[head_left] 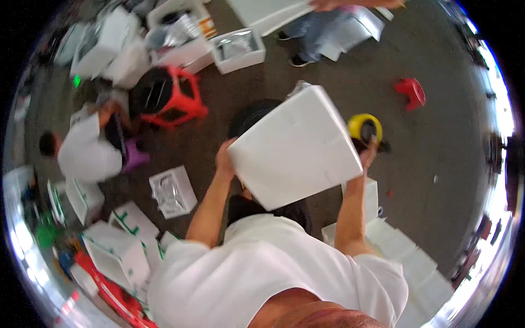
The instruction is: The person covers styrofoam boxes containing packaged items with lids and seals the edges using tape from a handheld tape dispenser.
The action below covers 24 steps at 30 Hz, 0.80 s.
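A large white foam box point(298, 147) is held tilted in front of my chest, its broad flat side facing up toward me. My left hand point(225, 158) grips its left edge, with the fingers mostly hidden behind it. At the right corner, my right hand point(368, 156) presses against the box. Just beyond the right fingertips is a yellow ring with a dark centre point(363, 127), resembling a tape roll on a black holder; whether that hand also holds it I cannot tell. Some shiny silver wrapping point(298, 87) shows past the box's far edge.
A red stool point(180, 95) with a dark top stands ahead left, near a seated person point(90, 147). Foam boxes with silver wrapping point(238, 49) lie beyond. A small red stool point(410, 93) is at right. White boxes point(117, 254) lie at left, white panels point(404, 257) at right.
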### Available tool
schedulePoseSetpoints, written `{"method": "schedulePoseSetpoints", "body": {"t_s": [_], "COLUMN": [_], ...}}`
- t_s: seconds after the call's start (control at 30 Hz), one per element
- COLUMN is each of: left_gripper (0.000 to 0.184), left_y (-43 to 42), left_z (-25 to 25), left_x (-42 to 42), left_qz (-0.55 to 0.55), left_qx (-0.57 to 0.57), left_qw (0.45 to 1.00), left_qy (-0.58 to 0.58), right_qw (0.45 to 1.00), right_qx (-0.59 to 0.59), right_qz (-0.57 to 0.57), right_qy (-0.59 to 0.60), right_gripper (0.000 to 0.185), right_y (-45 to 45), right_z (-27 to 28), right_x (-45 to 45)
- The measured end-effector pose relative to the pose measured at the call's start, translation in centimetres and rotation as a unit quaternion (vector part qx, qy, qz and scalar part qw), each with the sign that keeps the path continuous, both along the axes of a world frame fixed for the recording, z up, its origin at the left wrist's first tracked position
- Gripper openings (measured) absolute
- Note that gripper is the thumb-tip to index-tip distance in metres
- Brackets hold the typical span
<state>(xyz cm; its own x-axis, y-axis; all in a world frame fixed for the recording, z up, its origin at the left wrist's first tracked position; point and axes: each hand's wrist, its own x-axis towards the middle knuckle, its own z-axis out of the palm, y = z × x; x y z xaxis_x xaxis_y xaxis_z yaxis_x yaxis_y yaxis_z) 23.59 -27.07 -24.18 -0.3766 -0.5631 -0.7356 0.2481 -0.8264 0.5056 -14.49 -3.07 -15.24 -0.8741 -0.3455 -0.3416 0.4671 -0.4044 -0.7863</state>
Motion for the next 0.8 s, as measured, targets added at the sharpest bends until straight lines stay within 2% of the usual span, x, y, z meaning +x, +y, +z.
{"method": "schedulePoseSetpoints", "body": {"t_s": [0.03,0.07,0.13,0.17,0.2,0.27,0.3,0.33,0.37,0.4,0.43,0.47,0.53,0.57,0.6,0.63,0.73,0.77,0.8], "left_gripper": [0.027,0.028,0.031,0.033,0.037,0.042,0.045,0.048,0.048,0.05,0.052,0.052,0.053,0.053,0.052,0.05,0.048,0.044,0.044], "left_y": [-0.5,-0.5,-2.6,-3.3,-4.2,-6.3,-6.9,-7.4,-7.7,-8.2,-8.7,-8.3,-6.3,-6.0,-5.8,-5.6,-3.1,-2.5,-1.4], "left_z": [-2.5,0.0,-4.3,-4.0,-3.2,-3.1,-4.6,-6.5,-9.1,-11.7,-12.7,-12.3,-11.0,-10.3,-9.6,-8.2,-2.1,-2.2,-1.6], "left_x": [-1.3,-3.4,-6.1,-7.5,-8.6,-9.9,-10.5,-10.4,-9.8,-8.9,-8.7,-8.1,-5.3,-4.0,-2.8,-1.9,0.8,1.7,4.0], "left_qz": [-0.013,0.027,-0.021,-0.011,-0.003,-0.017,-0.011,-0.006,-0.011,-0.095,-0.17,-0.166,-0.058,-0.054,-0.093,-0.134,-0.059,-0.008,0.008], "left_qx": [-0.003,0.004,0.015,-0.004,-0.025,-0.042,-0.041,-0.038,-0.036,-0.081,-0.127,-0.13,-0.284,-0.294,-0.262,-0.225,-0.253,-0.245,-0.23], "left_qw": [1.0,0.999,0.999,1.0,0.999,0.999,0.999,0.998,0.998,0.965,0.892,0.892,0.876,0.873,0.919,0.951,0.953,0.946,0.948], "left_qy": [0.005,0.039,0.031,0.028,0.026,0.008,-0.022,-0.053,-0.051,-0.23,-0.399,-0.4,-0.385,-0.385,-0.278,-0.166,-0.156,-0.214,-0.221], "right_qw": [0.994,0.974,0.97,0.95,0.948,0.966,0.969,0.98,0.975,0.965,0.963,0.96,0.956,0.974,0.968,0.974,0.973,0.97,0.97], "right_qx": [0.069,0.135,0.149,0.181,0.183,0.137,0.134,0.118,0.121,0.188,0.203,0.216,0.234,0.21,0.247,0.216,0.175,0.193,0.197], "right_qz": [-0.066,-0.14,-0.163,-0.19,-0.19,-0.188,-0.171,-0.149,-0.177,-0.142,-0.158,-0.175,-0.174,-0.081,-0.042,-0.045,-0.081,-0.055,-0.051], "right_qy": [0.056,0.116,0.101,0.17,0.176,0.113,0.119,0.063,0.06,0.113,0.076,0.039,-0.008,0.021,0.028,0.054,0.125,0.137,0.13], "right_gripper": [0.057,0.057,0.059,0.061,0.061,0.063,0.063,0.064,0.054,0.046,0.045,0.046,0.047,0.054,0.054,0.051,0.046,0.046,0.046], "right_y": [0.8,1.6,-0.6,0.8,0.1,-2.9,-1.5,-1.2,-1.9,-0.5,-1.9,-3.5,-6.3,-5.5,-5.2,-5.2,-5.0,-4.5,-4.7], "right_z": [1.1,2.9,9.7,8.1,9.4,13.8,11.9,11.1,9.9,5.8,6.7,7.8,10.2,9.4,9.1,9.0,10.2,10.3,10.2], "right_x": [0.0,0.8,4.5,3.8,5.4,9.6,9.2,9.8,11.3,10.3,12.4,14.7,18.7,19.1,19.3,19.3,17.6,16.3,15.1]}}
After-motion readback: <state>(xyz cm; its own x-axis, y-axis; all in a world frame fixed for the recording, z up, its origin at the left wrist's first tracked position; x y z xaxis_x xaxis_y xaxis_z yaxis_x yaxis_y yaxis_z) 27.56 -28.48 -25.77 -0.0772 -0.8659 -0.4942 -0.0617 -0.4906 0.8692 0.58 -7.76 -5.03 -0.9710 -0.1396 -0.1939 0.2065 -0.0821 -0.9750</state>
